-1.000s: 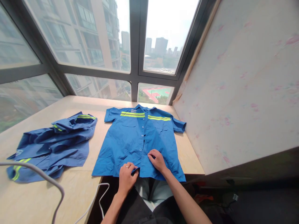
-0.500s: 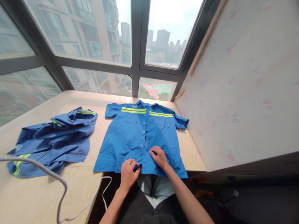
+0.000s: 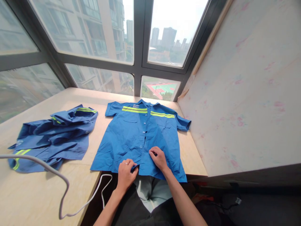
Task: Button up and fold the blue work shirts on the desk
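left hand [image 3: 127, 174] pinches shirt hem [image 3: 147, 173]

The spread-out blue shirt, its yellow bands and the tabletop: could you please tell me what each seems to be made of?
Blue shirt: matte woven fabric, perhaps a cotton blend, judging by its soft creases.
Yellow bands: smooth tape, possibly reflective, as a greyish stripe runs through bright yellow.
Tabletop: probably wood or wood-look board, given its pale, faintly mottled surface.
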{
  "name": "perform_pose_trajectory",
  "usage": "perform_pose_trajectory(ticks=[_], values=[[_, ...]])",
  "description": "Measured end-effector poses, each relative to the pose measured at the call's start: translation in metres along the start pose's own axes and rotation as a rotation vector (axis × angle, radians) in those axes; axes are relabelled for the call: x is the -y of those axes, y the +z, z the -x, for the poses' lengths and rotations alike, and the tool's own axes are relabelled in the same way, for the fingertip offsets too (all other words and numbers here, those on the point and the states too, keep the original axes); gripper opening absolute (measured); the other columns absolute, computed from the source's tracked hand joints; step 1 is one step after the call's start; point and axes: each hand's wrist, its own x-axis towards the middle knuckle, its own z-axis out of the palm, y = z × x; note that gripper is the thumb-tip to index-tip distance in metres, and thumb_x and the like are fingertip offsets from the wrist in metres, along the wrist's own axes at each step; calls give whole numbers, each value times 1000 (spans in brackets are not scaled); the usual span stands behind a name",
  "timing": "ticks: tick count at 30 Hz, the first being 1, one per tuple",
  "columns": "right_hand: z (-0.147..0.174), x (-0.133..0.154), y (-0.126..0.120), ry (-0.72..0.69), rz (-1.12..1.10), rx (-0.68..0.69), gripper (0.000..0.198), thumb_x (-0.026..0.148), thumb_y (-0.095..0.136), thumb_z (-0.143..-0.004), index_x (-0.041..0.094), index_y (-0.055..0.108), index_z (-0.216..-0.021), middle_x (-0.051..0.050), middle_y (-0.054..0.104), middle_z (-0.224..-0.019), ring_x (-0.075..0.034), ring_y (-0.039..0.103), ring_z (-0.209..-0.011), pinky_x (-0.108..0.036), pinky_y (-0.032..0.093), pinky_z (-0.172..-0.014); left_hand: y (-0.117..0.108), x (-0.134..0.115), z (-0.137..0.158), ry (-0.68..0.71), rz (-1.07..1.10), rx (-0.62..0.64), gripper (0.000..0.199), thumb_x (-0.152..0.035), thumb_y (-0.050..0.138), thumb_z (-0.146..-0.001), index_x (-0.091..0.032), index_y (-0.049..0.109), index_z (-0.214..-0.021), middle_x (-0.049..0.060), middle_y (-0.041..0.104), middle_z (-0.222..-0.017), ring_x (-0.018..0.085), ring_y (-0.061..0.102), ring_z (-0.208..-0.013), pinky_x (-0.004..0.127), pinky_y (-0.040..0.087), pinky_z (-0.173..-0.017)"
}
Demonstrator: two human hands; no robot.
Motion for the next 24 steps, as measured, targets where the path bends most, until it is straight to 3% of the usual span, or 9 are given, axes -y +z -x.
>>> perform_pose_trajectory(ticks=[24], values=[[0, 3, -1, 17, 4, 19, 18, 27, 55, -92, 22, 70, -83, -7, 70, -91, -21, 64, -85, -32, 50, -76, 3, -2, 0, -7, -41, -19, 6, -21, 61, -84, -21, 62, -78, 4, 65, -83, 23, 55, -78, 35, 37, -72]])
